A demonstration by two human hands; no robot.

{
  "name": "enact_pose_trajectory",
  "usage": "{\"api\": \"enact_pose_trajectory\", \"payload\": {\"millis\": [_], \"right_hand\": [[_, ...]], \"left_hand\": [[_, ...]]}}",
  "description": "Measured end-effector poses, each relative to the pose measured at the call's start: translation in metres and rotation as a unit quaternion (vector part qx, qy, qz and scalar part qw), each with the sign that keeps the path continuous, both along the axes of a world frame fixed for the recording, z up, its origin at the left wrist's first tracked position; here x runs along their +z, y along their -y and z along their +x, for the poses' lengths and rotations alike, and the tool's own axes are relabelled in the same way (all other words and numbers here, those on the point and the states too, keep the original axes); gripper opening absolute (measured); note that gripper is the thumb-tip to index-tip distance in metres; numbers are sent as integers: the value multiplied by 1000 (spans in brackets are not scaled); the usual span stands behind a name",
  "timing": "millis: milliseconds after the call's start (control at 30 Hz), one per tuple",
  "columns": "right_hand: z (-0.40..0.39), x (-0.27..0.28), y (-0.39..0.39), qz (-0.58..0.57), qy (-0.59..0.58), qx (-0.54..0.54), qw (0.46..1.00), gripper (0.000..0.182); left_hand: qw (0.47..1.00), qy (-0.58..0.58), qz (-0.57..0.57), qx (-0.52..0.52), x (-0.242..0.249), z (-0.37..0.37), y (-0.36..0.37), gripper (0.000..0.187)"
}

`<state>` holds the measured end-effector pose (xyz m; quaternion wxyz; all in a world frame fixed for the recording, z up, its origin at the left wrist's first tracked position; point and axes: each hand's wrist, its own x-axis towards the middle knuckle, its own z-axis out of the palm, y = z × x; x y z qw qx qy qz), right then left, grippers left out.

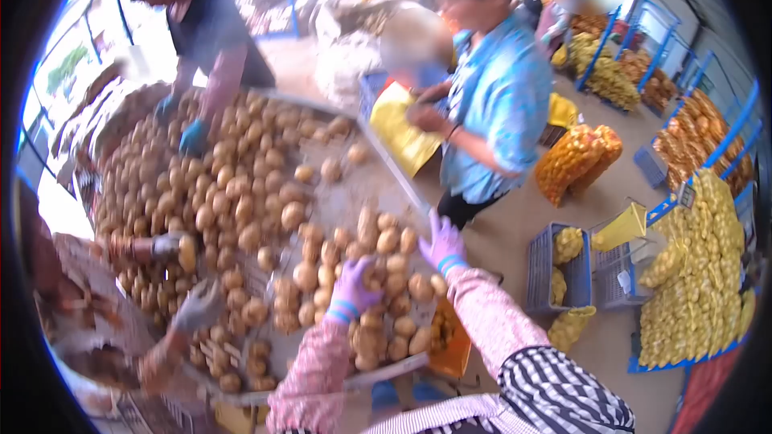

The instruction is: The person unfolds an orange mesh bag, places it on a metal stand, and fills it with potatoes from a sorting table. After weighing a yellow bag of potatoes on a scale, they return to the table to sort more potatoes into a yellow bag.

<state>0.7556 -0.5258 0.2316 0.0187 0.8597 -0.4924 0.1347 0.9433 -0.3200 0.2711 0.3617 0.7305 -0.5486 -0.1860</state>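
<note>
Many brown potatoes [386, 241] lie in a loose heap on the metal sorting table [338, 193] in front of me. My left hand [354, 288], in a purple glove with a blue-striped cuff, is down among them. Its thumb and fingers curve round a potato [373, 276], which they partly hide. At the right side of the table, my right hand [442, 244] wears a matching purple glove. Its fingers are spread by the raised metal rim [396, 162], with nothing visible in them. Potatoes lie just left of and below that hand.
Across the table a person's blue-gloved hand [193, 137] reaches into the potatoes; grey-gloved hands [197, 305] work at left. A person in a blue shirt [503, 96] holds a yellow bag [396, 124]. An orange net bag [450, 337] hangs at the near corner; crates [559, 265] stand right.
</note>
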Motion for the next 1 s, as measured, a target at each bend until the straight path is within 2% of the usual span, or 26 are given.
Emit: {"api": "enact_pose_trajectory", "payload": {"millis": [100,133,167,200,300,433,500,533,633,700,767,800,833,900,967,1000], "right_hand": [[4,14,-4,45,9,-3,999,84],[6,15,-3,53,-1,-6,999,86],[6,16,-3,52,-5,-7,999,86],[6,12,-1,43,-4,0,999,86],[7,11,0,51,-22,-6,998,89],[7,9,-1,46,-12,-1,999,88],[8,8,0,44,-5,3,999,88],[7,7,-1,42,4,1,999,87],[6,4,0,29,2,3,1000,87],[7,2,2,25,11,9,1000,85],[6,6,-2,11,36,25,999,81],[6,2,-15,-71,89,105,988,70],[11,9,-32,-71,88,105,988,70],[21,25,-73,-19,123,222,967,59],[31,7,-111,121,119,309,936,55],[36,2,-123,124,118,312,935,55]], "left_hand": [[1000,21,11,3,4,0,-6,72],[997,67,35,-16,1,1,-5,68],[994,68,85,-26,14,-4,-2,66],[993,79,88,-21,13,-7,2,64],[975,81,206,-12,28,-12,14,74],[977,13,210,22,29,-7,8,82],[993,-39,110,-21,7,1,-1,88],[993,-47,103,-20,10,1,-7,89],[984,-103,149,-6,6,4,-15,89],[986,-102,131,-2,2,6,-16,89],[981,-107,160,-18,10,8,-15,88],[985,-116,130,-1,-2,8,-15,84],[985,-117,130,-1,-1,9,-16,84],[980,-156,124,13,2,11,-17,77],[979,-156,133,14,0,13,-15,73],[979,-153,137,14,0,13,-13,69]]}}
